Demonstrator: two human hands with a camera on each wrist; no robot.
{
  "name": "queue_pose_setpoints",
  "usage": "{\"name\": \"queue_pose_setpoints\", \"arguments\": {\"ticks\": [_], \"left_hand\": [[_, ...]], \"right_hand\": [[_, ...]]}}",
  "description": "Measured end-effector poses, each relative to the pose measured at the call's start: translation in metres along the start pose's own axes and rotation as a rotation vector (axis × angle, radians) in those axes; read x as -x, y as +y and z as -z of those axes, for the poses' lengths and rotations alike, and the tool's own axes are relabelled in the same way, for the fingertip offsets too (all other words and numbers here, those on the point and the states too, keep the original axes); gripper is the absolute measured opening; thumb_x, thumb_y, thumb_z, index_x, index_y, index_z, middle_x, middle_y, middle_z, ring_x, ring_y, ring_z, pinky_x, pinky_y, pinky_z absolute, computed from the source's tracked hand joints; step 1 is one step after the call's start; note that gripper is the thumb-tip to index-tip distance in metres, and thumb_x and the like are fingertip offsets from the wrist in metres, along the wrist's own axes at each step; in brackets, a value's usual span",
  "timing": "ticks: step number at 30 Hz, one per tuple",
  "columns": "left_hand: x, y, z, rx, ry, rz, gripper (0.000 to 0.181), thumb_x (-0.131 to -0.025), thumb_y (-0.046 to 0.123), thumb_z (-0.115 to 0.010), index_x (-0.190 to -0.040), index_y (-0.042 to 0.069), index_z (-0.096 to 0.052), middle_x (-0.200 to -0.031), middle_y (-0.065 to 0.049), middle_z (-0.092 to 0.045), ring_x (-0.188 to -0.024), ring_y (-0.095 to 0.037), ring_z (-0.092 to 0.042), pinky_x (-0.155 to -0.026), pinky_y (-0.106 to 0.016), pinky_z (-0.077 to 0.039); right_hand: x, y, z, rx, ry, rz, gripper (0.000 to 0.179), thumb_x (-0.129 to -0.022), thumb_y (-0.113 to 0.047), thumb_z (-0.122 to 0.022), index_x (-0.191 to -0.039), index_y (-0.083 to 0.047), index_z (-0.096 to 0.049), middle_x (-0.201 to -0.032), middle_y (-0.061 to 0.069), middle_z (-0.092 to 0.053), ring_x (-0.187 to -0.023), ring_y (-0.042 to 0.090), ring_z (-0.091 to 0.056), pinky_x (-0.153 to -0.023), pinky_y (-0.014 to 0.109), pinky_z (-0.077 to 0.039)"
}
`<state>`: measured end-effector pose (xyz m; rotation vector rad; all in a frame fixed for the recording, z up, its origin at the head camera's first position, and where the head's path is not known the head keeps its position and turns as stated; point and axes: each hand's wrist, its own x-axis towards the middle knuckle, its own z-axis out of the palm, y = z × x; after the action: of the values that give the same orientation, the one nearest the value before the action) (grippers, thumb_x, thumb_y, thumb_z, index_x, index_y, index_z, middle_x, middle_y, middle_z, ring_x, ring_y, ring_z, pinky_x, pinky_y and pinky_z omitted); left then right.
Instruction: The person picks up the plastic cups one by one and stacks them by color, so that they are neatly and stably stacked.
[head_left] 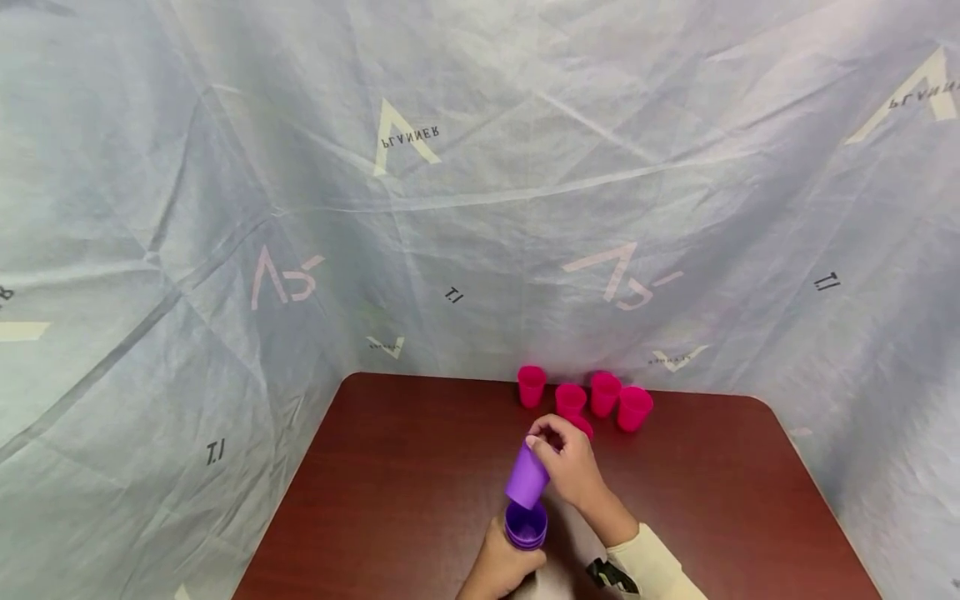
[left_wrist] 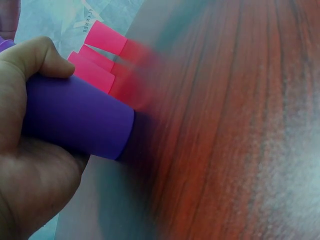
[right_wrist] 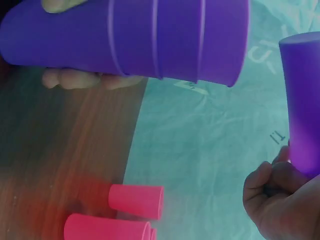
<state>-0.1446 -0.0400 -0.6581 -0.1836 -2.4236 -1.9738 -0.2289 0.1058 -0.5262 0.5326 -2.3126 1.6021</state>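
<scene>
One tilted purple cup is pinched by the right hand above the nested stack the left hand encircles.

- A purple cup stack is gripped by the left hand.
- A single purple cup is held tilted at the stack's mouth by the right hand.
- Pink cups are grouped near the far edge of the brown table.
- The table is backed by printed grey sheeting.
</scene>
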Motion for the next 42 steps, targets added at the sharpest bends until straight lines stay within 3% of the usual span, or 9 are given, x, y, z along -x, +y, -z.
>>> {"name": "queue_pose_setpoints", "arguments": {"ticks": [8,17,23,27,30,33,36,42], "left_hand": [[-0.002,0.003,0.002,0.032,-0.033,0.026,0.059,-0.067,-0.002,-0.081,-0.121,0.014,-0.065,-0.097,0.006,-0.069,-0.084,-0.005,-0.064,-0.082,-0.024,-0.054],[-0.004,0.0,0.001,0.057,-0.058,-0.033,0.066,-0.067,-0.005,-0.079,-0.128,0.015,-0.062,-0.101,0.002,-0.071,-0.086,-0.005,-0.064,-0.081,-0.024,-0.055],[-0.004,-0.005,0.002,0.063,-0.074,-0.151,0.071,-0.069,-0.007,-0.077,-0.136,0.012,-0.06,-0.11,-0.003,-0.075,-0.096,-0.006,-0.069,-0.091,-0.026,-0.058],[-0.005,-0.007,0.005,0.051,-0.093,-0.275,0.064,-0.08,0.0,-0.08,-0.139,0.012,-0.058,-0.122,-0.006,-0.074,-0.11,-0.009,-0.071,-0.099,-0.029,-0.059],[-0.007,-0.008,0.006,0.049,-0.093,-0.365,0.06,-0.086,0.004,-0.08,-0.141,0.011,-0.058,-0.127,-0.009,-0.073,-0.117,-0.01,-0.069,-0.103,-0.03,-0.058],[-0.007,-0.008,0.007,0.057,-0.086,-0.408,0.056,-0.088,0.001,-0.075,-0.141,0.01,-0.06,-0.127,-0.013,-0.074,-0.119,-0.009,-0.068,-0.104,-0.03,-0.058],[-0.007,-0.009,0.007,0.074,-0.098,-0.386,0.054,-0.089,0.001,-0.074,-0.14,0.011,-0.06,-0.126,-0.014,-0.074,-0.117,-0.007,-0.068,-0.103,-0.029,-0.058],[-0.006,-0.006,0.008,0.057,-0.118,-0.262,0.055,-0.091,0.005,-0.077,-0.142,0.017,-0.059,-0.131,-0.008,-0.072,-0.12,-0.009,-0.067,-0.106,-0.029,-0.056]], "right_hand": [[0.011,0.006,0.0,0.019,-0.015,0.132,0.018,-0.082,-0.008,-0.074,-0.094,-0.017,-0.065,-0.087,-0.005,-0.062,-0.078,0.006,-0.055,-0.068,0.023,-0.048],[0.025,0.01,-0.007,0.04,-0.084,0.257,0.029,-0.074,-0.012,-0.079,-0.096,-0.018,-0.06,-0.09,-0.005,-0.058,-0.083,0.006,-0.054,-0.064,0.021,-0.049],[0.04,0.011,-0.012,0.108,-0.133,0.28,0.038,-0.068,-0.015,-0.08,-0.099,-0.02,-0.058,-0.095,-0.007,-0.052,-0.083,0.003,-0.052,-0.061,0.018,-0.05],[0.054,0.013,-0.019,0.187,-0.156,0.326,0.042,-0.064,-0.021,-0.08,-0.099,-0.022,-0.057,-0.096,-0.009,-0.049,-0.082,0.002,-0.05,-0.064,0.014,-0.047],[0.063,0.017,-0.025,0.268,-0.138,0.375,0.045,-0.06,-0.025,-0.081,-0.099,-0.022,-0.058,-0.096,-0.009,-0.049,-0.083,0.002,-0.047,-0.07,0.014,-0.041],[0.07,0.023,-0.031,0.341,-0.103,0.399,0.046,-0.057,-0.028,-0.081,-0.099,-0.023,-0.06,-0.094,-0.009,-0.049,-0.084,0.001,-0.043,-0.072,0.016,-0.037],[0.074,0.028,-0.035,0.377,-0.073,0.403,0.046,-0.057,-0.031,-0.08,-0.098,-0.023,-0.061,-0.093,-0.008,-0.049,-0.084,0.0,-0.041,-0.072,0.017,-0.036],[0.075,0.03,-0.036,0.401,-0.051,0.425,0.044,-0.06,-0.036,-0.079,-0.098,-0.022,-0.061,-0.092,-0.006,-0.049,-0.084,0.0,-0.041,-0.074,0.019,-0.036]]}}
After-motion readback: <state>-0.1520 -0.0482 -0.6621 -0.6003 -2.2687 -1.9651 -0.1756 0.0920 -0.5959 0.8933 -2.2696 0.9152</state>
